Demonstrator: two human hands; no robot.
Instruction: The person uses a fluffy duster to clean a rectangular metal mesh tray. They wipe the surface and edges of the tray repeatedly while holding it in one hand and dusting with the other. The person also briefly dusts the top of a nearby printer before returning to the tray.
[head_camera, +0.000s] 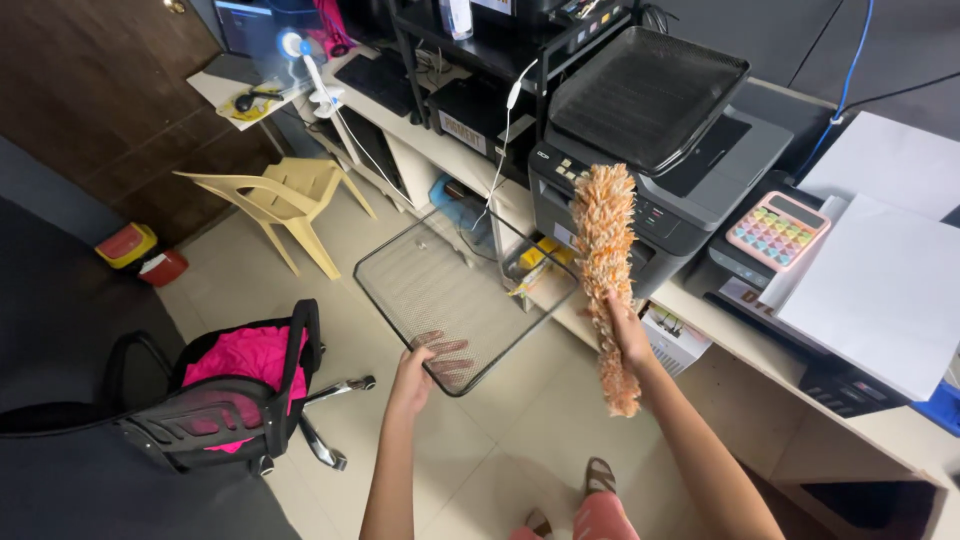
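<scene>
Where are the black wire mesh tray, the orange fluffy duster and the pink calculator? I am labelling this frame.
black wire mesh tray (440, 290): head view, middle of the mesh base.
orange fluffy duster (603, 230): head view, upper fluffy part.
pink calculator (778, 232): head view, coloured keypad.

colours and patterns, head view. duster (604, 250): shaggy orange flecked with white, gripped in the right hand (627, 335). mesh tray (455, 290): black wire, fine grid, see-through, its edge pinched by the left hand (415, 375). second mesh tray (645, 95): same black grid, on a dark grey and black printer (700, 175). calculator (778, 230): pink body, pastel multicoloured keys. paper sheets (880, 270): plain white. plastic chair (290, 205): pale cream-yellow. office chair (215, 405): black, with bright pink cloth (245, 355). floor (500, 440): beige tiles.
</scene>
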